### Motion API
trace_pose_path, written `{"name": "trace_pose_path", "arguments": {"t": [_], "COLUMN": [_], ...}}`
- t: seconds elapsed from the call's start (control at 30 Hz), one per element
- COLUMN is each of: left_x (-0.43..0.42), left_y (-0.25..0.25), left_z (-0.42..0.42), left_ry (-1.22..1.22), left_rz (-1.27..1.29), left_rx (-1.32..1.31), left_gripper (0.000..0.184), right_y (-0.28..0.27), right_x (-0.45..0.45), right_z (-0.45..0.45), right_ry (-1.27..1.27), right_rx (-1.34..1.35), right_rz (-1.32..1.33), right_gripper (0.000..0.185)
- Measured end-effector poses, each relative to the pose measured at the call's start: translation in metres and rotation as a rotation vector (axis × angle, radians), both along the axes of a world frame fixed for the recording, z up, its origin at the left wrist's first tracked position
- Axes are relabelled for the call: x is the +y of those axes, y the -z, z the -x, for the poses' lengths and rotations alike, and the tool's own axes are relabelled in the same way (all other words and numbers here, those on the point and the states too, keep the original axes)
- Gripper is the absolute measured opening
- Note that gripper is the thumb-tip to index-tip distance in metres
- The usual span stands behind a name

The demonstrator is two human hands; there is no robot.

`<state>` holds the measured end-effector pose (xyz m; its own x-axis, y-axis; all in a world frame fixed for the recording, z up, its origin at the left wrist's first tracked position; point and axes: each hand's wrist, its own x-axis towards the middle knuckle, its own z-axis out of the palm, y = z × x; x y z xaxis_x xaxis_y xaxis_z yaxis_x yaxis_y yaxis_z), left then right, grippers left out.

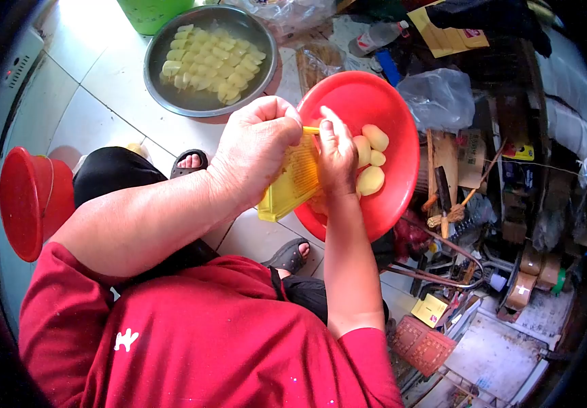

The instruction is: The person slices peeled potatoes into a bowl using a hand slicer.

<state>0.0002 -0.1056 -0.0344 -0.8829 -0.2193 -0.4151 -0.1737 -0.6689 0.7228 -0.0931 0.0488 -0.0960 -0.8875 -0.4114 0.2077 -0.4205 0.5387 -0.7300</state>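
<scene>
A yellow ridged plastic slicer [289,182] is held at a tilt between my hands, over the near left edge of a red basin [395,194]. My left hand [259,139] is closed in a fist at its upper end, around a narrow yellow bar. My right hand [338,153] holds the far side of the slicer, its thumb by the bar's end and one finger stretched past it. My hands hide part of the slicer. Several peeled potatoes [370,180] lie in the basin, to the right of my right hand.
A metal bowl [154,85] with several potato slices [215,61] stands on the tiled floor ahead. On the left is a red bucket [21,204], and a green bucket [147,17] stands at the back. Plastic bags [436,98], a bottle [378,37] and clutter crowd the right.
</scene>
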Motion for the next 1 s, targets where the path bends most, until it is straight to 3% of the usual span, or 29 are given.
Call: {"name": "trace_pose_path", "arguments": {"t": [0.37,0.47,0.6,0.7,0.87,0.97,1.0], "left_x": [0.007,0.01,0.008,0.015,0.009,0.006,0.006], "left_y": [0.004,0.0,0.005,0.0,0.001,0.003,0.004], "left_z": [-0.008,-0.011,-0.01,-0.013,-0.006,-0.007,-0.008], "left_ry": [0.004,0.012,-0.004,0.015,-0.029,-0.03,-0.018], "left_rz": [-0.06,-0.08,-0.072,-0.023,-0.056,-0.045,-0.047], "left_rx": [0.046,0.04,0.036,0.055,0.072,0.055,0.067], "left_gripper": [0.002,0.002,0.002,0.002,0.005,0.002,0.003], "right_y": [0.019,0.031,0.018,0.06,0.048,-0.005,-0.02], "right_x": [0.009,0.019,0.017,0.034,0.035,-0.005,-0.011], "right_z": [0.006,0.015,0.02,0.043,0.043,-0.011,-0.021], "right_ry": [0.062,0.063,0.003,0.077,-0.039,-0.181,-0.181], "right_rx": [-0.07,-0.265,-0.145,-0.221,-0.353,0.061,0.057], "right_rz": [0.009,0.17,-0.081,0.13,-0.023,-0.03,-0.028], "right_gripper": [0.04,0.046,0.049,0.05,0.06,0.071,0.071]}}
